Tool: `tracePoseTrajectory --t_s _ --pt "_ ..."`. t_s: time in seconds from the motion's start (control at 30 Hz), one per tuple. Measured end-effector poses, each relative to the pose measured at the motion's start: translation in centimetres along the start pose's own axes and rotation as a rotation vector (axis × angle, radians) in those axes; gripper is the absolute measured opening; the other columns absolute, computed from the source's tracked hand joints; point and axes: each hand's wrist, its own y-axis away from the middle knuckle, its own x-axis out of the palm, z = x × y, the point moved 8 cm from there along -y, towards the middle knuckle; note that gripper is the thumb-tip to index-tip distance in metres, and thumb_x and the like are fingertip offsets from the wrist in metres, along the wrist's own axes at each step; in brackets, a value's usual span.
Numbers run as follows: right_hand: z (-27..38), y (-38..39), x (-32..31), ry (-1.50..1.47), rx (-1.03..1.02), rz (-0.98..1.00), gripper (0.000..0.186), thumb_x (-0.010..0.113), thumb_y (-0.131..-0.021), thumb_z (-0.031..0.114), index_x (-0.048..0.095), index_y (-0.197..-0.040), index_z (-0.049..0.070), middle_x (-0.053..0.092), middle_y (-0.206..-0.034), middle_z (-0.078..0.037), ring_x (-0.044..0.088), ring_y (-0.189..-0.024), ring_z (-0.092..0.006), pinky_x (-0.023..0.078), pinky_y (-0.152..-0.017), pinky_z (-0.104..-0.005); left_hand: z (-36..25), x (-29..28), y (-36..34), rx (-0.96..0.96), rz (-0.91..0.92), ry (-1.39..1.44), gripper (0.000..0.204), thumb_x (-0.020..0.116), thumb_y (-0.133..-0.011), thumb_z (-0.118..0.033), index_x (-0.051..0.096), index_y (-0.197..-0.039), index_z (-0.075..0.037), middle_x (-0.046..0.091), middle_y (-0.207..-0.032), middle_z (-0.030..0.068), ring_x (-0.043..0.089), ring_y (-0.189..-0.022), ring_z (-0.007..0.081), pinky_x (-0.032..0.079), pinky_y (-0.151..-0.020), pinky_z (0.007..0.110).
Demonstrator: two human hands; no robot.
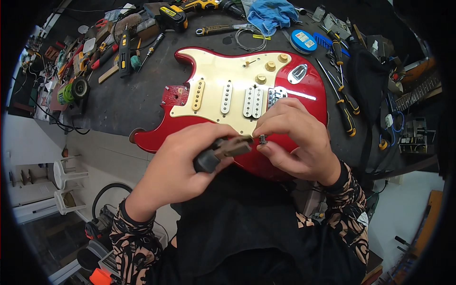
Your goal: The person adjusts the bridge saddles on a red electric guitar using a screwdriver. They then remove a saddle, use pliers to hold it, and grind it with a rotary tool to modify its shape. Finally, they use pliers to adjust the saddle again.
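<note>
My left hand (190,161) is wrapped round a black-handled metal tool (232,148) that looks like pliers; its head points right and is slightly blurred. Between the thumb and fingers of my right hand (299,137) is a small dark metal part (262,139), close to the tool's tip. Whether the two touch, I cannot tell. Both hands are over the lower edge of a red electric guitar body (311,90), which lies flat with no neck fitted. Its cream pickguard (213,66) carries pickups and knobs. My right hand partly hides the metal bridge (275,94).
A dark workbench (137,102) bears the guitar body. Beyond it lie a ratchet wrench (221,29), a coiled string (251,40), a blue cloth (271,15) and a round blue tin (303,42). Screwdrivers (346,116) are at the right; mixed tools crowd the left, near a green-and-black roll (73,90).
</note>
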Motion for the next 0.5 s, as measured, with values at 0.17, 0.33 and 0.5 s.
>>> tracePoseTrajectory --t_s 0.17,0.33,0.5 --pt "-0.1 -0.2 0.6 -0.023 -0.001 0.041 0.028 0.082 -0.086 0.001 0.072 -0.112 0.008 0.075 -0.101 -0.006 0.073 -0.094 -0.0256 0.051 -0.1 -0.0427 1.3 -1.0 0.6 -0.171 -0.15 0.481 0.031 0.078 -0.097 -0.003 0.064 -0.125 0.002 0.073 -0.103 0.0076 0.068 -0.094 0.0115 0.053 -0.083 0.027" --pt "0.1 -0.4 1.0 0.002 -0.011 0.03 0.027 0.083 -0.086 0.003 0.072 -0.11 0.008 0.074 -0.1 -0.006 0.072 -0.095 -0.0257 0.053 -0.098 -0.0427 0.1 0.7 -0.3 -0.143 -0.206 0.727 0.046 0.08 -0.094 0.001 0.058 -0.135 0.001 0.074 -0.103 0.0087 0.068 -0.095 0.0114 0.054 -0.086 0.027" --pt "0.6 -0.5 0.7 0.085 -0.036 0.032 0.029 0.084 -0.085 0.004 0.072 -0.111 0.008 0.073 -0.101 -0.006 0.073 -0.097 -0.0259 0.053 -0.099 -0.043 0.1 1.2 -0.5 -0.139 -0.234 0.736 0.045 0.079 -0.095 0.002 0.058 -0.135 0.001 0.074 -0.102 0.0093 0.068 -0.094 0.0116 0.054 -0.085 0.027"
